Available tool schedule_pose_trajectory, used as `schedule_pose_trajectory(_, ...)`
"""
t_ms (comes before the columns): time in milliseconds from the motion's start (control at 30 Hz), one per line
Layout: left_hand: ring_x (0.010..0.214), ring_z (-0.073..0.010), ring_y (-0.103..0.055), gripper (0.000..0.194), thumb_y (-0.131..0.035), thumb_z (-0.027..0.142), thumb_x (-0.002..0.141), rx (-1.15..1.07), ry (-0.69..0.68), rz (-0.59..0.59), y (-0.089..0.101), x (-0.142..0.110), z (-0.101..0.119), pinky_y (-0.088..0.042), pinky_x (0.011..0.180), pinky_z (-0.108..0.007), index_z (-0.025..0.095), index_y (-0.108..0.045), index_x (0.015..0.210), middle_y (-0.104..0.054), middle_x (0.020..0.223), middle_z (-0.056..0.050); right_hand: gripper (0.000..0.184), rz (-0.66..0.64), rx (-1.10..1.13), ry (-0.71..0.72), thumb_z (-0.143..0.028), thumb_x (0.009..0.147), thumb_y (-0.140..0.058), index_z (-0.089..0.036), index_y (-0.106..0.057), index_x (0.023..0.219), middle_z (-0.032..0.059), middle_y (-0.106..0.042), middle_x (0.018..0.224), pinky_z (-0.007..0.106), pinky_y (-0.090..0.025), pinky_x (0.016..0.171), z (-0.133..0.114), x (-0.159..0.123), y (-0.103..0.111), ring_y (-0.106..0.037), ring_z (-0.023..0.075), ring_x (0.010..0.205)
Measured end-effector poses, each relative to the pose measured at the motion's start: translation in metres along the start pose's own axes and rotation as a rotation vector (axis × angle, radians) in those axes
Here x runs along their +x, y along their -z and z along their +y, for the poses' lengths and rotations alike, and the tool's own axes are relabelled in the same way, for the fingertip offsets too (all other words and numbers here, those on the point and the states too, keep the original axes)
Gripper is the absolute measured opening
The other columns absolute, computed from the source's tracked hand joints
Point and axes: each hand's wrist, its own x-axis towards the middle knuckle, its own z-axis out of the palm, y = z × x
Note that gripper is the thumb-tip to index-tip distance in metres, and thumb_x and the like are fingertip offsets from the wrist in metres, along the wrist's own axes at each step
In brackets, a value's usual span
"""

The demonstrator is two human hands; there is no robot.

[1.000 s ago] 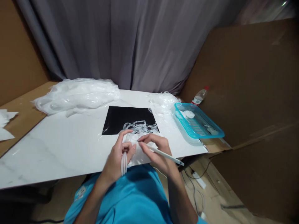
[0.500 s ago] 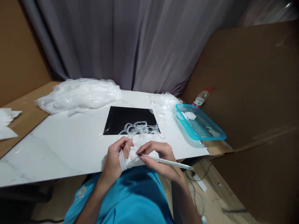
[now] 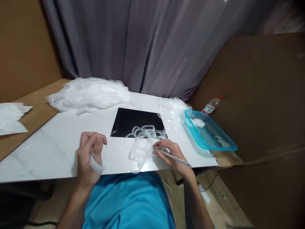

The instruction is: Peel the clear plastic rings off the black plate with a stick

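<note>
My left hand (image 3: 89, 156) is raised over the left part of the table, its fingers curled in and apart from the pile. White elastic loops (image 3: 95, 163) are looped around it by the thumb; whether anything else is between the fingertips is hidden. In my right hand (image 3: 172, 156) is a slim pale pair of tweezers (image 3: 175, 158), pinched like a pen, its tip at the right side of a tangled white heap of loops (image 3: 140, 151). That heap lies at the table's front and spreads over the near edge of a black sheet (image 3: 135, 119).
A large clear-wrapped white bundle (image 3: 90, 93) lies at the back left. Behind the black sheet's right side is another white heap (image 3: 173, 106). A blue basket (image 3: 200, 140) holds small white pieces; a red-capped bottle (image 3: 212, 105) leans behind it. White paper (image 3: 13, 117) lies far left.
My left hand has moved left, away from the right hand, with the loops still around it. My right hand has shifted slightly right with the tweezers. The white heap between them is now uncovered.
</note>
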Motion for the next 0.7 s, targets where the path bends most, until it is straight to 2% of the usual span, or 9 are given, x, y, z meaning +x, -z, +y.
schedule_pose_trajectory(67,0.077,-0.0157,-0.054,0.052,-0.054,0.054,0.112,0.013,-0.012,-0.009,0.002,0.003,-0.005,-0.046,0.07,-0.029,0.019,-0.063,0.075,-0.054,0.101,-0.004,0.013,-0.018,-0.049,-0.02,-0.024,0.103,-0.071,-0.023,-0.072,0.09,0.0065,-0.083,0.106,0.038,-0.058,0.091,0.003,0.013,0.006,-0.078,0.0255,0.098)
schedule_pose_trajectory(167,0.07,-0.0152,-0.052,0.053,-0.055,0.054,0.112,-0.061,0.056,-0.17,-0.002,0.003,-0.01,-0.044,0.067,-0.028,0.021,-0.058,0.071,-0.055,0.082,-0.001,0.014,-0.028,-0.1,-0.011,-0.021,0.102,-0.071,-0.022,-0.072,0.087,0.0046,-0.084,0.106,0.035,-0.056,0.089,0.001,0.041,0.026,-0.079,0.0236,0.097)
schedule_pose_trajectory(267,0.063,-0.0156,-0.052,0.043,-0.056,0.058,0.111,-0.092,0.162,-0.259,-0.006,-0.001,-0.014,-0.042,0.059,-0.026,0.023,-0.065,0.088,-0.057,0.069,0.002,0.019,-0.044,-0.101,0.062,-0.023,0.102,-0.073,-0.022,-0.07,0.082,0.0045,-0.083,0.103,0.033,-0.055,0.085,-0.009,0.065,0.049,-0.077,0.0211,0.091)
schedule_pose_trajectory(333,0.059,-0.0152,-0.051,0.037,-0.059,0.061,0.109,-0.091,0.22,-0.265,-0.006,-0.003,-0.017,-0.04,0.055,-0.024,0.025,-0.067,0.104,-0.058,0.067,0.005,0.021,-0.158,-0.044,0.124,-0.027,0.102,-0.074,-0.021,-0.071,0.082,0.0065,-0.083,0.109,0.033,-0.055,0.084,-0.016,0.071,0.057,-0.077,0.0206,0.092)
schedule_pose_trajectory(433,0.055,-0.0137,-0.044,0.038,-0.06,0.064,0.106,-0.062,0.241,-0.246,-0.006,-0.005,-0.019,-0.034,0.052,-0.023,0.027,-0.066,0.112,-0.056,0.065,0.007,0.014,-0.421,0.013,0.119,-0.027,0.094,-0.084,-0.021,-0.077,0.084,0.0092,-0.08,0.128,0.033,-0.057,0.09,-0.018,0.064,0.053,-0.078,0.023,0.107)
schedule_pose_trajectory(500,0.055,-0.0127,-0.038,0.038,-0.06,0.064,0.105,-0.011,0.219,-0.243,-0.006,-0.006,-0.019,-0.03,0.052,-0.023,0.026,-0.065,0.108,-0.052,0.064,0.008,0.01,-0.527,-0.021,0.056,-0.021,0.087,-0.089,-0.021,-0.08,0.083,0.008,-0.079,0.134,0.032,-0.057,0.091,-0.013,0.055,0.044,-0.078,0.0237,0.111)
schedule_pose_trajectory(600,0.057,-0.0126,-0.034,0.037,-0.059,0.061,0.105,0.099,0.154,-0.243,-0.007,-0.006,-0.018,-0.031,0.055,-0.023,0.025,-0.064,0.099,-0.04,0.063,0.008,0.009,-0.503,-0.104,-0.002,-0.014,0.084,-0.086,-0.021,-0.082,0.083,0.0061,-0.082,0.127,0.028,-0.056,0.083,-0.004,0.046,0.033,-0.078,0.0208,0.102)
schedule_pose_trajectory(700,0.058,-0.0129,-0.033,0.035,-0.06,0.058,0.103,0.175,0.096,-0.221,-0.01,-0.005,-0.018,-0.033,0.059,-0.022,0.025,-0.063,0.094,-0.031,0.064,0.008,0.005,-0.438,-0.192,-0.018,-0.015,0.087,-0.082,-0.02,-0.082,0.087,0.0053,-0.084,0.101,0.027,-0.052,0.073,-0.001,0.05,0.036,-0.075,0.0181,0.083)
